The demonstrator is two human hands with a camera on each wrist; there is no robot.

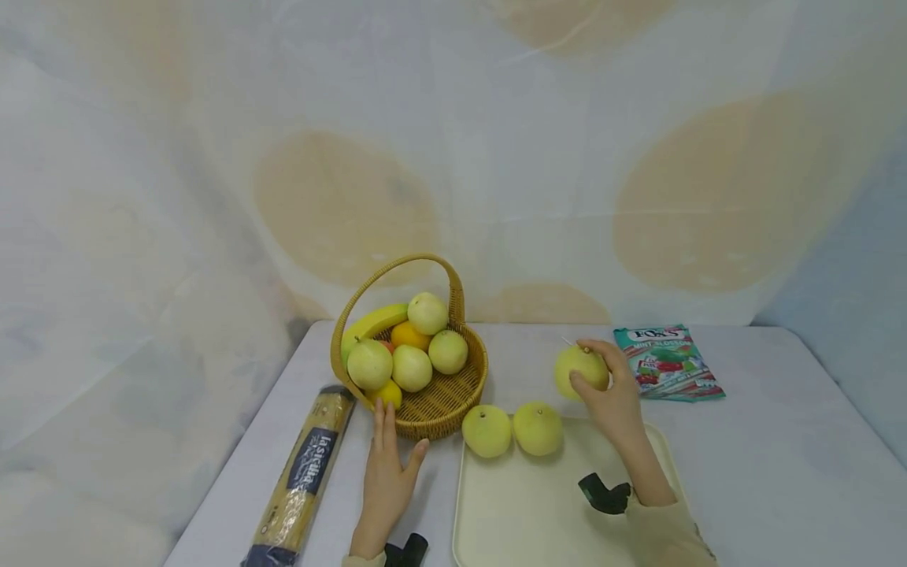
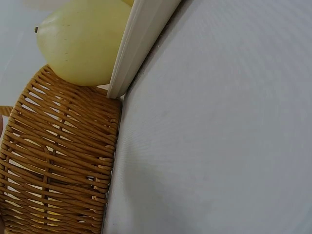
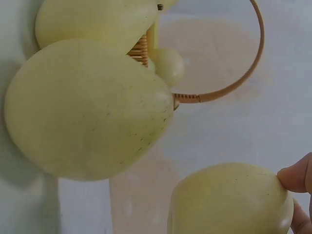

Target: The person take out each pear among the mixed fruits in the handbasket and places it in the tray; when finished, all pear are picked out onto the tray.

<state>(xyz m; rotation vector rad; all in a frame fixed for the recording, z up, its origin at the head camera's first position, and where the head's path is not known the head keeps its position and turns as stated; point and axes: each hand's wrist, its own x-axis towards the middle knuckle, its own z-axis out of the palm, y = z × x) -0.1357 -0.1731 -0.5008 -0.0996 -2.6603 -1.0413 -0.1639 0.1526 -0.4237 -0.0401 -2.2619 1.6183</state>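
My right hand [image 1: 612, 394] pinches a round yellow-green pear [image 1: 575, 373] between thumb and fingers, raised just beyond the tray's far edge. In the right wrist view that pear [image 3: 231, 200] shows at the bottom right with the fingertips on it. Two similar pears [image 1: 486, 431] [image 1: 538, 429] sit side by side at the far left part of the cream tray [image 1: 524, 512]. With straight fingers, my left hand [image 1: 388, 476] touches the front of the wicker basket [image 1: 434, 425]. Inside the basket lie several pale green round fruits [image 1: 412, 368], a banana [image 1: 379, 321], an orange [image 1: 409, 336] and a yellow fruit [image 1: 387, 394].
A long pack of spaghetti [image 1: 305, 476] lies left of the basket. The green candy bag [image 1: 669, 364] lies at the back right of the white table [image 1: 765, 441]. The basket's tall handle [image 1: 418, 258] arches over the fruit. Behind the table hangs a patterned cloth [image 1: 524, 157].
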